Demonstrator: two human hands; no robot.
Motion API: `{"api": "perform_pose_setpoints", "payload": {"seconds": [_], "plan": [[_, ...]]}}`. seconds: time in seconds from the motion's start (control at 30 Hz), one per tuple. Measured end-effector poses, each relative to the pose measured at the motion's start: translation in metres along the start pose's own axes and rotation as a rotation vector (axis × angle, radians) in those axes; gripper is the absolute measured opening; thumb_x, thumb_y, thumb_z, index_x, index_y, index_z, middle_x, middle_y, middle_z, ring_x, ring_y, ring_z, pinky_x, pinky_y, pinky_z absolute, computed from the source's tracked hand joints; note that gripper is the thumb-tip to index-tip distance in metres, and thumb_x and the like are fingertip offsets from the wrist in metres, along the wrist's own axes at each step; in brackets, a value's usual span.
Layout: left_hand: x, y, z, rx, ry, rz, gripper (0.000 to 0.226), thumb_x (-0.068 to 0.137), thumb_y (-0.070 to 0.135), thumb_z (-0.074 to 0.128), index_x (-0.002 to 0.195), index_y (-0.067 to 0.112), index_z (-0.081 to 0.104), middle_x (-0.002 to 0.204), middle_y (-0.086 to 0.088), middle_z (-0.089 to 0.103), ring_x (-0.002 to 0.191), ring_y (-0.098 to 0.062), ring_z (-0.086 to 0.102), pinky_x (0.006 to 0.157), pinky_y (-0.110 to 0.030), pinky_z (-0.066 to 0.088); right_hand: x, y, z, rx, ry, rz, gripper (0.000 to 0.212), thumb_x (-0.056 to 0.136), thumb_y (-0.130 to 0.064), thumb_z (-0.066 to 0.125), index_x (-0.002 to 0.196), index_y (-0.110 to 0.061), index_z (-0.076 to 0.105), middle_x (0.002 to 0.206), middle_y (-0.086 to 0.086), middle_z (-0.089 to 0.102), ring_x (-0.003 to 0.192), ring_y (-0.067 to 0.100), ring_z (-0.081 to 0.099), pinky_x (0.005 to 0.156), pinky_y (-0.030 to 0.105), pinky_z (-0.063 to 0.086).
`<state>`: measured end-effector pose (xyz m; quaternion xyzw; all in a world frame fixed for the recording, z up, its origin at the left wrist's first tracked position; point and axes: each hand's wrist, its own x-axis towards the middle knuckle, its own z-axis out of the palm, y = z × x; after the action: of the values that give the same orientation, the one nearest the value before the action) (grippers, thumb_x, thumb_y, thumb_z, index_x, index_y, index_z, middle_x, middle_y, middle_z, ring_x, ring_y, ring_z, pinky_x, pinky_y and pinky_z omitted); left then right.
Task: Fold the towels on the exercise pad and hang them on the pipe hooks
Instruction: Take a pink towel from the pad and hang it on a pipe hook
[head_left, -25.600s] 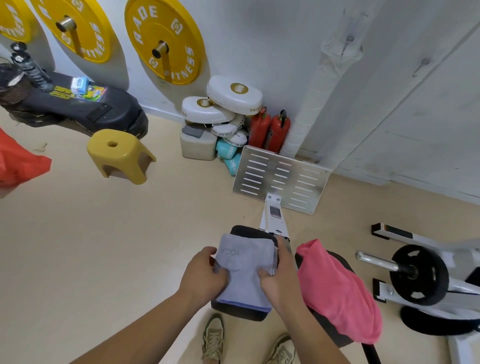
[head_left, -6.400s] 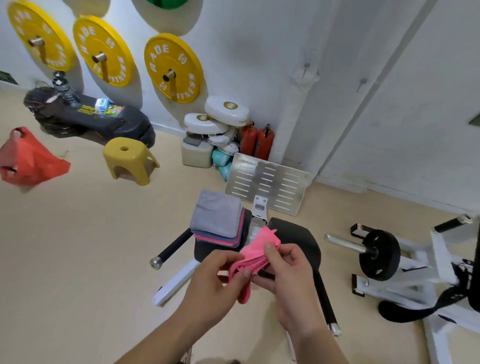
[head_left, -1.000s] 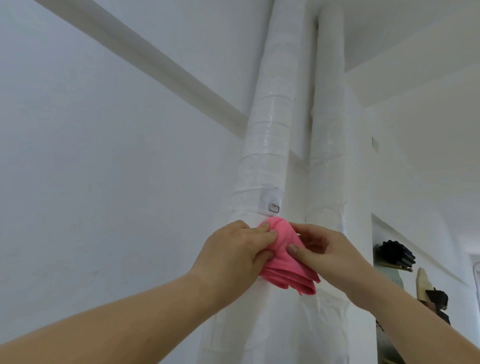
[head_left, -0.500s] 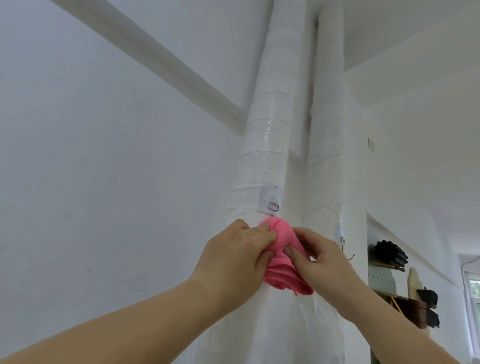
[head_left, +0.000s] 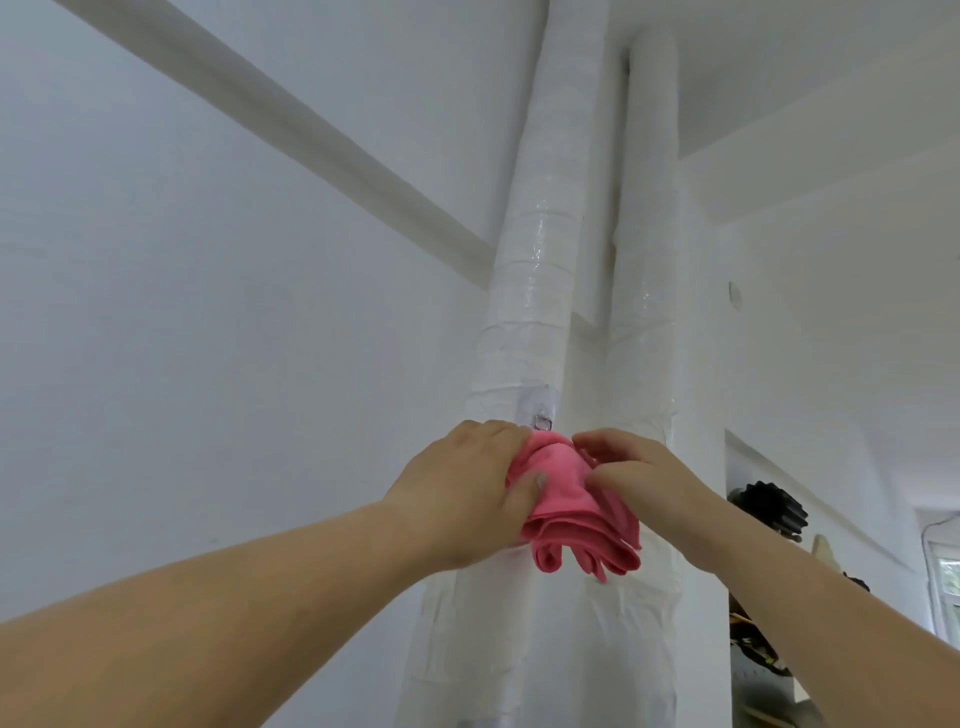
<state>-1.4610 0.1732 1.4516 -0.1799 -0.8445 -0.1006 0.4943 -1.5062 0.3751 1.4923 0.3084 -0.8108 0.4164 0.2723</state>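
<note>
1. View tilts upward at a white corner. Both bare forearms reach up from the lower edge and meet in front of a pipe (head_left: 540, 260) wrapped in white, wrinkled tape.
2. Pink towel (head_left: 566, 499): bunched between the two hands and held against the front of the pipe. Its rounded top sits just below the hook. Its loose folds hang below the hands in several rolled layers.
3. Left hand (head_left: 467, 493): clamped on the towel's left side. The fingers curl over the top of the cloth and the thumb presses flat on its front face.
4. Right hand (head_left: 639, 478): closed on the towel's upper right. The fingers are curled and pinch the cloth near the top, with the knuckles facing the camera.
5. Hook (head_left: 542, 418): small and metal, set on a white patch (head_left: 535, 405) stuck to the pipe. It shows directly above the towel's top edge, between the two sets of fingertips. I cannot tell whether any cloth has caught on it.
6. A second pipe (head_left: 649, 260), thinner and also wrapped in white, runs upright just right of the first, with a narrow gap between them.
7. A raised white strip (head_left: 291, 119) crosses the wall (head_left: 208, 338) diagonally, from upper left down to the first pipe.
8. Far right, beyond the right forearm, sits a dark ridged object (head_left: 769, 512) with clutter below it that is too small to make out. A sliver of window (head_left: 948, 582) shows at the frame edge.
</note>
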Motion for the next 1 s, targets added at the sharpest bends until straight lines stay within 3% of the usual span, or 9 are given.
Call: {"api": "perform_pose_setpoints", "payload": {"seconds": [0.1,0.2,0.33,0.47,0.53,0.7,0.8,1.0], "plan": [[-0.001,0.001,-0.007,0.014,-0.007,-0.045,0.031,0.100,0.054,0.041,0.119,0.032,0.054,0.120,0.012,0.060,0.113,-0.015,0.051,0.098,-0.038,0.048,0.000,-0.003,0.001,-0.036,0.034,-0.020,0.048,0.087,0.000,0.056,0.126,-0.027,0.067,0.121,-0.010,0.066,0.120,0.010,0.057,0.105,0.032,0.044],[-0.004,0.002,-0.012,0.020,-0.027,-0.062,0.034,0.099,0.056,0.040,0.116,0.029,0.055,0.118,0.012,0.059,0.111,-0.015,0.051,0.097,-0.039,0.049,-0.002,-0.005,0.003,-0.075,0.087,-0.077,0.045,0.087,-0.005,0.058,0.124,-0.029,0.068,0.123,-0.010,0.065,0.123,0.009,0.056,0.108,0.033,0.043],[-0.011,0.003,-0.021,0.042,-0.021,-0.105,0.047,0.102,0.054,0.040,0.138,0.025,0.051,0.140,0.008,0.055,0.131,-0.016,0.047,0.109,-0.035,0.042,-0.005,-0.008,0.003,-0.165,0.186,-0.152,0.038,0.089,-0.010,0.059,0.121,-0.027,0.070,0.120,-0.011,0.068,0.117,0.009,0.060,0.101,0.029,0.046],[-0.024,-0.006,-0.030,0.034,0.005,-0.146,0.058,0.103,0.053,0.043,0.154,0.025,0.039,0.155,0.008,0.046,0.143,-0.014,0.041,0.118,-0.031,0.034,-0.012,-0.011,0.002,-0.241,0.246,-0.196,0.030,0.091,-0.016,0.059,0.113,-0.030,0.072,0.112,-0.016,0.071,0.109,0.005,0.064,0.102,0.034,0.051],[-0.032,-0.008,-0.032,-0.010,0.030,-0.172,0.051,0.101,0.048,0.050,0.147,0.026,0.048,0.144,0.010,0.055,0.135,-0.012,0.050,0.113,-0.030,0.040,-0.023,-0.014,0.003,-0.294,0.271,-0.219,0.028,0.092,-0.021,0.058,0.114,-0.031,0.071,0.114,-0.017,0.069,0.110,0.005,0.062,0.102,0.036,0.052],[-0.074,0.010,-0.025,-0.229,0.063,-0.212,0.014,0.095,0.033,0.061,0.103,0.028,0.072,0.094,0.016,0.068,0.087,-0.003,0.064,0.085,-0.028,0.056,-0.103,-0.012,0.028,-0.242,0.448,-0.246,0.018,0.094,-0.023,0.060,0.108,-0.029,0.071,0.108,-0.015,0.066,0.103,0.011,0.062,0.089,0.036,0.053],[-0.114,0.027,-0.005,-0.340,-0.040,-0.212,0.013,0.095,0.028,0.063,0.102,0.027,0.073,0.087,0.016,0.070,0.082,0.000,0.066,0.082,-0.024,0.057,-0.160,0.009,0.056,-0.204,0.492,-0.160,0.018,0.093,-0.024,0.061,0.107,-0.029,0.070,0.103,-0.014,0.065,0.102,0.009,0.061,0.083,0.034,0.052],[-0.206,0.070,0.042,-0.550,-0.267,-0.288,0.012,0.094,0.025,0.064,0.097,0.026,0.076,0.080,0.014,0.074,0.074,0.000,0.069,0.074,-0.020,0.059,-0.269,0.058,0.095,-0.182,0.243,0.216,0.012,0.094,-0.033,0.061,0.105,-0.033,0.067,0.070,-0.003,0.064,0.071,0.012,0.062,0.069,0.034,0.052]]}}
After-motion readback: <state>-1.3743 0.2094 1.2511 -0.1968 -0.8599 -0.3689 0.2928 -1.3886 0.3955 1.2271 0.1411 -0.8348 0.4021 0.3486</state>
